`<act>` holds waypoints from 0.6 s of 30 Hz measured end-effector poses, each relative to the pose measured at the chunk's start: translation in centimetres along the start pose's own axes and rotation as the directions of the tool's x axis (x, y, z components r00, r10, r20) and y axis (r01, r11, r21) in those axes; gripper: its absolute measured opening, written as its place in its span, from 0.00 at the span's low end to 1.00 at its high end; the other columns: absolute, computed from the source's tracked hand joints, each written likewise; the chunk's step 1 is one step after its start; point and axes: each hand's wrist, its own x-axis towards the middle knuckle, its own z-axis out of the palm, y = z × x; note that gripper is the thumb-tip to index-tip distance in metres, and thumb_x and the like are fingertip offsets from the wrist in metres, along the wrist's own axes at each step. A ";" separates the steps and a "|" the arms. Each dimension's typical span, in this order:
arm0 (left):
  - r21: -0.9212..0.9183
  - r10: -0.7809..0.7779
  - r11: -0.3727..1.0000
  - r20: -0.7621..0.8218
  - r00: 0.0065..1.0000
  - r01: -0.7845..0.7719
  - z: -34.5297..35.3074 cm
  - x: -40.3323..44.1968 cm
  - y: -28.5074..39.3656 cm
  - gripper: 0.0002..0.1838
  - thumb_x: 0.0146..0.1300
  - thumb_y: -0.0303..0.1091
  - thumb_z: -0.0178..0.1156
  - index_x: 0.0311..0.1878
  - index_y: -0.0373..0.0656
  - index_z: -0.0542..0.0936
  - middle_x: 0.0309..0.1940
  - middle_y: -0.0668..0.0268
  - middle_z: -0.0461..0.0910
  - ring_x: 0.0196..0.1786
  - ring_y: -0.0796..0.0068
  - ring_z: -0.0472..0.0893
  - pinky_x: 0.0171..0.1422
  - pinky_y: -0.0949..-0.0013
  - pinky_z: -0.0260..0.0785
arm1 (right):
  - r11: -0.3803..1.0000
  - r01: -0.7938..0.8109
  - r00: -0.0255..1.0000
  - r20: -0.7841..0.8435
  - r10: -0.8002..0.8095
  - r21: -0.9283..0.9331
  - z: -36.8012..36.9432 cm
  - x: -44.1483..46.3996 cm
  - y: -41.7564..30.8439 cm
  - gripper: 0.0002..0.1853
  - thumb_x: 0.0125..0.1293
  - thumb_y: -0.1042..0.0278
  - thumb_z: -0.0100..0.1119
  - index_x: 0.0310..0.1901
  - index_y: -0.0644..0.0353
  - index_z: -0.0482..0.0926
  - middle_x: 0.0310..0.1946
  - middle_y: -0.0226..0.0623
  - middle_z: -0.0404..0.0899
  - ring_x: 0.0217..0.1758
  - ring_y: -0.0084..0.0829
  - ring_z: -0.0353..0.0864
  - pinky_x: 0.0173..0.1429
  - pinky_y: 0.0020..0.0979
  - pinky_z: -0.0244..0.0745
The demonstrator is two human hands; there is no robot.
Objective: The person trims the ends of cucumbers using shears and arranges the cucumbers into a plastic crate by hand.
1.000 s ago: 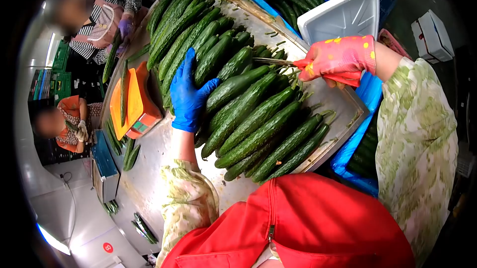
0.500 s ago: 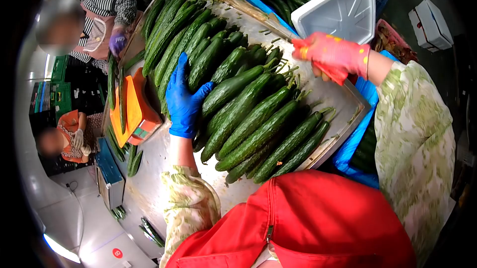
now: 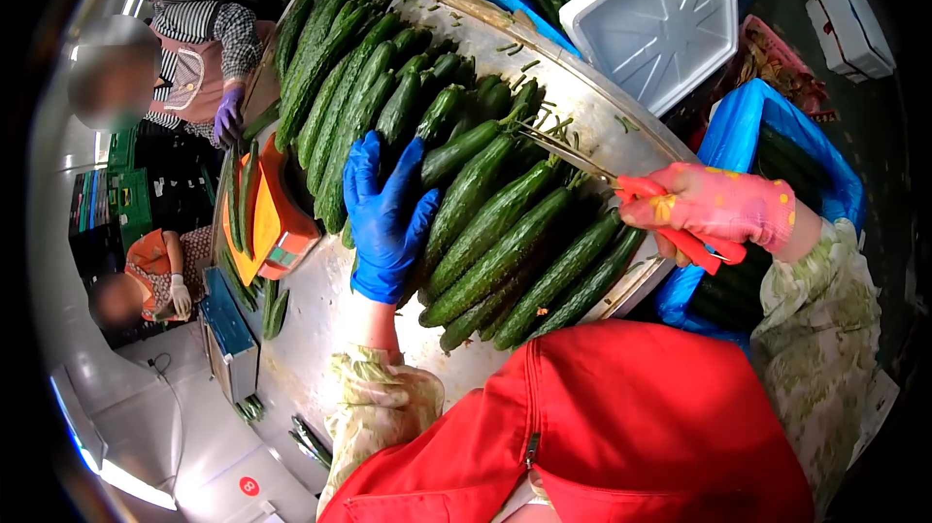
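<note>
Many dark green cucumbers (image 3: 500,242) lie side by side on a metal table (image 3: 301,329), their stem ends toward the right. My left hand (image 3: 388,217), in a blue glove, rests on the cucumbers with its fingers spread, near the middle of the pile. My right hand (image 3: 714,208), in a pink glove with yellow spots, is closed around the red handles of scissors (image 3: 573,154). The scissor blades reach left over the stem ends of the cucumbers. Small cut stems (image 3: 529,65) are scattered beyond the pile.
An orange scale (image 3: 277,222) with cucumbers on it stands at the left. Blue-lined crates of cucumbers are at the top and right, with a white lid (image 3: 650,23) by the upper one. Two co-workers stand at the left. A pink basket (image 3: 777,57) sits at upper right.
The scissors were over the stems, swung back blurred near the table edge, and are now over the stems again, lower down. My left hand has shifted slightly right, its fingers more spread.
</note>
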 end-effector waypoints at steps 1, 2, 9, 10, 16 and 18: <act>0.008 -0.004 1.000 0.002 1.000 0.004 0.0 0.1 0.3 0.29 0.57 0.38 0.66 0.64 0.52 0.76 0.69 0.48 0.62 0.70 0.47 0.61 0.75 0.53 0.49 | 0.999 0.046 0.999 -0.012 -0.047 -0.025 0.2 0.6 0.8 0.22 0.70 0.48 0.50 0.36 0.63 0.74 0.17 0.38 0.76 0.16 0.26 0.76 0.24 0.28 0.71; 0.015 -0.008 1.000 0.004 1.000 0.008 -0.1 0.1 0.5 0.28 0.57 0.36 0.66 0.64 0.50 0.76 0.69 0.47 0.62 0.71 0.48 0.61 0.75 0.55 0.49 | 0.998 0.047 0.999 -0.013 -0.048 -0.037 0.3 0.7 0.6 0.22 0.70 0.48 0.50 0.36 0.63 0.74 0.18 0.37 0.76 0.18 0.25 0.77 0.25 0.28 0.71; -0.011 -0.017 1.000 -0.025 1.000 0.017 0.2 -0.2 0.2 0.28 0.58 0.39 0.65 0.64 0.54 0.76 0.69 0.48 0.63 0.69 0.46 0.62 0.74 0.52 0.50 | 0.996 0.046 0.997 -0.062 -0.051 -0.080 1.0 2.5 -0.4 0.23 0.68 0.45 0.53 0.39 0.62 0.76 0.20 0.36 0.78 0.22 0.26 0.80 0.26 0.28 0.73; -0.001 -0.017 1.000 -0.021 1.000 0.017 0.1 -0.2 0.3 0.28 0.58 0.37 0.65 0.64 0.53 0.76 0.69 0.48 0.63 0.70 0.47 0.62 0.74 0.53 0.50 | 0.998 0.033 0.997 -0.069 -0.036 -0.050 1.1 2.6 -0.5 0.22 0.68 0.46 0.54 0.39 0.62 0.76 0.20 0.36 0.78 0.21 0.25 0.80 0.25 0.28 0.73; 0.020 -0.004 1.000 -0.020 1.000 0.005 -0.2 -0.2 0.5 0.27 0.58 0.36 0.65 0.63 0.50 0.76 0.69 0.47 0.63 0.71 0.49 0.62 0.75 0.56 0.50 | 0.999 0.033 0.987 -0.155 -0.033 -0.004 1.7 2.7 -0.2 0.18 0.68 0.50 0.57 0.42 0.60 0.76 0.18 0.33 0.75 0.18 0.23 0.76 0.21 0.26 0.71; 0.019 0.003 1.000 -0.024 1.000 -0.002 -0.3 -0.2 0.5 0.27 0.58 0.37 0.66 0.63 0.50 0.76 0.69 0.47 0.63 0.71 0.49 0.62 0.75 0.55 0.50 | 0.993 0.094 0.979 -0.190 -0.080 0.069 1.7 2.9 1.2 0.17 0.68 0.52 0.58 0.44 0.59 0.77 0.18 0.32 0.74 0.17 0.22 0.75 0.20 0.26 0.70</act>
